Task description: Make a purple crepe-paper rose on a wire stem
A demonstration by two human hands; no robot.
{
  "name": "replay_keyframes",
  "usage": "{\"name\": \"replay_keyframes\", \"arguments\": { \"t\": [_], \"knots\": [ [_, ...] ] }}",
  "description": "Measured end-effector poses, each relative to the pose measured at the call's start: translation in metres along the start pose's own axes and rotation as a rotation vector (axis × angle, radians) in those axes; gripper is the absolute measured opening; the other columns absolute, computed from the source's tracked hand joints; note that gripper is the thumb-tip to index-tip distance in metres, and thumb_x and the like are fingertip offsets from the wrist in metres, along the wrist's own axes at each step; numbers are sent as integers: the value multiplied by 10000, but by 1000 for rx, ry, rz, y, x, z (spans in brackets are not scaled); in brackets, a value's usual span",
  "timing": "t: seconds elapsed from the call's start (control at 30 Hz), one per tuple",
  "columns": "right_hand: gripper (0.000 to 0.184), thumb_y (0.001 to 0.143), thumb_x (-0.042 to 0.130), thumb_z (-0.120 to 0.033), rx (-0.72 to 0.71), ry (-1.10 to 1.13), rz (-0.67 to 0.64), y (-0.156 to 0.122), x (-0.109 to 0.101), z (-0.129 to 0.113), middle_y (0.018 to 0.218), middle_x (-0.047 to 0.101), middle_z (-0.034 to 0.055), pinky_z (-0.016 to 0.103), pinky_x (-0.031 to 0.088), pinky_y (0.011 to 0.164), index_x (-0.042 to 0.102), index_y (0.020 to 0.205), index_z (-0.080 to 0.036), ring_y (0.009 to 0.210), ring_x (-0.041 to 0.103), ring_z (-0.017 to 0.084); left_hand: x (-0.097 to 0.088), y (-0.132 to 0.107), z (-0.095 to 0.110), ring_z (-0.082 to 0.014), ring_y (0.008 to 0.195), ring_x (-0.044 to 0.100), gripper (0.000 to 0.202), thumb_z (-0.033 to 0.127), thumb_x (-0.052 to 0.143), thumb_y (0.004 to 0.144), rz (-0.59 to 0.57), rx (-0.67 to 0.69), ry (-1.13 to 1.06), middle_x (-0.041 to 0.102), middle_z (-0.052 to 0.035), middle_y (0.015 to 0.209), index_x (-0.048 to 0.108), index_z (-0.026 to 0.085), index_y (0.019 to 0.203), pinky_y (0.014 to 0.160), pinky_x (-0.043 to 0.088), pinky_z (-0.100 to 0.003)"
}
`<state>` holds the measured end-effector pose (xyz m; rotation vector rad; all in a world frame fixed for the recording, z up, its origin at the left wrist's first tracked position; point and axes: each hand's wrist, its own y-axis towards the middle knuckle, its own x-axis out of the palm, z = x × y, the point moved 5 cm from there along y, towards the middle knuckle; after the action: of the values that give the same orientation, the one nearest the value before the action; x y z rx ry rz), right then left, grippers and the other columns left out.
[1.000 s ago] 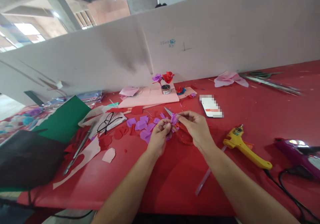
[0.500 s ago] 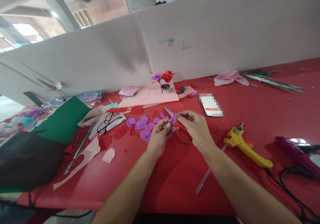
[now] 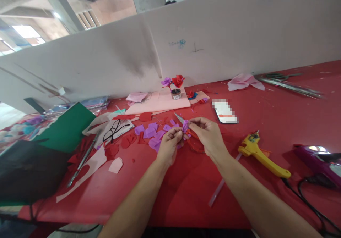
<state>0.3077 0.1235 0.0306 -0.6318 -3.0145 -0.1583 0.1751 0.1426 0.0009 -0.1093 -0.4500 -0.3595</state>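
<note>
A small purple crepe-paper flower (image 3: 185,126) sits between my two hands above the red table. My left hand (image 3: 172,142) pinches its lower end, fingers closed. On the other side, my right hand (image 3: 206,133) grips the paper's upper edge between thumb and finger. Behind the hands lie scissors (image 3: 195,144) with red handles, partly hidden, their blade tip pointing up and left. Loose purple paper petals (image 3: 154,135) are scattered left of the hands, with red paper petals (image 3: 126,141) further left.
Beyond stands a small pot with paper flowers (image 3: 176,93) on pink paper sheets (image 3: 157,105). A phone (image 3: 225,112), a yellow glue gun (image 3: 262,156) and a purple device with a cord (image 3: 317,163) lie right. Eyeglasses (image 3: 115,131) and a green sheet (image 3: 66,129) are left.
Hardly anything differs. The hands stay in the same place, with the purple paper between the fingers shifted very slightly.
</note>
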Motion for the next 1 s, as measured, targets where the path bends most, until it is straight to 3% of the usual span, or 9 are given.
{"name": "replay_keyframes", "arguments": {
  "t": [0.73,1.0],
  "knots": [
    [132,688,702,-297,56,141,-38,-4,6,-4,751,697,30,328,495,751,690,760,-187,744,640,174,-1,-1,2,-53,490,447,223,290,756,689,29,-17,-4,645,-15,641,622,150,800,502,335,-183],
    [101,676,609,-226,99,182,-32,-1,3,-6,749,708,13,321,486,746,686,742,-219,767,654,184,-3,-1,4,-67,517,497,260,299,778,666,32,-19,-52,659,-16,655,609,163,808,513,365,-187]
  ]
}}
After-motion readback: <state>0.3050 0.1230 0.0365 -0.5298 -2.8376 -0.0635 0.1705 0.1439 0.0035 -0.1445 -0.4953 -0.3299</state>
